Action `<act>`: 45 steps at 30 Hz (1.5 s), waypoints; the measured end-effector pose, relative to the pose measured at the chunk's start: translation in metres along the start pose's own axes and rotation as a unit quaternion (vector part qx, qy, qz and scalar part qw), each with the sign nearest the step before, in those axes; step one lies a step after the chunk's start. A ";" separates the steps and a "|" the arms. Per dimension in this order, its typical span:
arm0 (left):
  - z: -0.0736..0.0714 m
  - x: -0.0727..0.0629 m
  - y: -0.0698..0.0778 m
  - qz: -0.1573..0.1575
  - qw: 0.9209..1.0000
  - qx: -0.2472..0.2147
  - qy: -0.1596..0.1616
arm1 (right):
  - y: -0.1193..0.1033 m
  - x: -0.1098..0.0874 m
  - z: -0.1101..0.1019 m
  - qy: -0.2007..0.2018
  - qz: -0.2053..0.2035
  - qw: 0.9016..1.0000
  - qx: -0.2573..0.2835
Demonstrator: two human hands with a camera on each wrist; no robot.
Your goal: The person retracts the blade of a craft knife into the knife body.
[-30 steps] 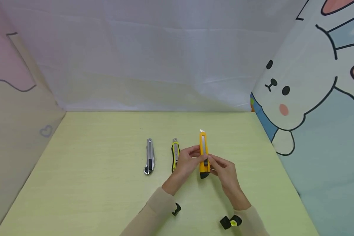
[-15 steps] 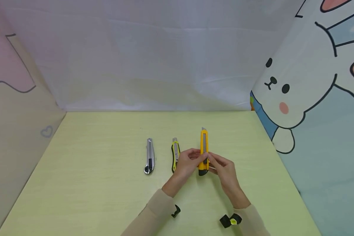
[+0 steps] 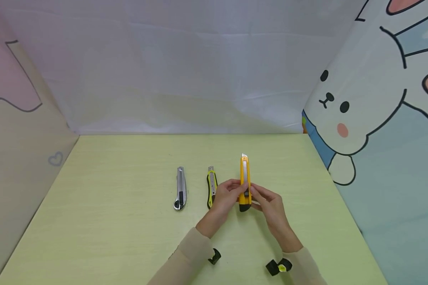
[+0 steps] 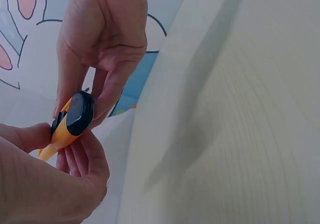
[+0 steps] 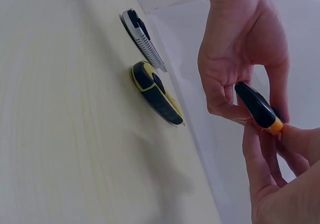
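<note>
An orange utility knife (image 3: 245,172) with a black end cap is held up over the table, its blade tip pointing away. My left hand (image 3: 224,201) grips it from the left, thumb beside the black slider (image 3: 247,193). From the other side, my right hand (image 3: 274,209) pinches its lower body. The left wrist view shows the black end cap (image 4: 81,113) between both hands, fingers curled behind the body. A yellow-and-black utility knife (image 3: 212,186), partly hidden by my left hand, lies on the table. Farther left lies a silver utility knife (image 3: 180,189).
The pale yellow table (image 3: 110,206) extends on both sides of the hands. A white cloth backdrop (image 3: 185,79) rises at its far edge, and a rabbit-printed panel (image 3: 378,118) borders the right side. Black straps (image 3: 279,267) are on the wrists.
The orange utility knife has shifted a little away from me and slightly left, its tilt changing slightly. Both hands keep hold of it. The other two knives have not moved.
</note>
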State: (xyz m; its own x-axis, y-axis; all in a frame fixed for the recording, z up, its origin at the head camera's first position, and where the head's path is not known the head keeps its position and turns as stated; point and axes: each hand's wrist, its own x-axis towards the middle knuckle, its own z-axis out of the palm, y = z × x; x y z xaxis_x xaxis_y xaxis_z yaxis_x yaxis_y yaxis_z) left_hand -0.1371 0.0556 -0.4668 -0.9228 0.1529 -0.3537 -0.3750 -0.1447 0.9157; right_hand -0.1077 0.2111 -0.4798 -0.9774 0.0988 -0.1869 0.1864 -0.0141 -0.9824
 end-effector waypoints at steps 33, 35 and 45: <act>-0.001 0.001 -0.002 0.043 0.999 0.024 -0.009 | -0.007 0.003 0.001 0.019 0.022 1.000 -0.009; -0.002 0.002 -0.003 0.047 0.998 0.028 -0.008 | -0.007 0.004 0.001 0.014 0.024 1.000 -0.007; -0.001 -0.001 -0.003 0.044 0.997 0.057 -0.004 | -0.007 0.009 -0.003 0.006 0.047 0.999 -0.009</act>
State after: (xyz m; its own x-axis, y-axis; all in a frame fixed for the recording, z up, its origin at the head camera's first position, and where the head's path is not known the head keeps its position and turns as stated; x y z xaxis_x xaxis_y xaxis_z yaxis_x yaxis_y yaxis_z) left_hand -0.1349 0.0552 -0.4696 -0.9507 0.1520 -0.2704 -0.2800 -0.0458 0.9589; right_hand -0.1175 0.2147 -0.4746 -0.9543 0.1107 -0.2775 0.2785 -0.0067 -0.9604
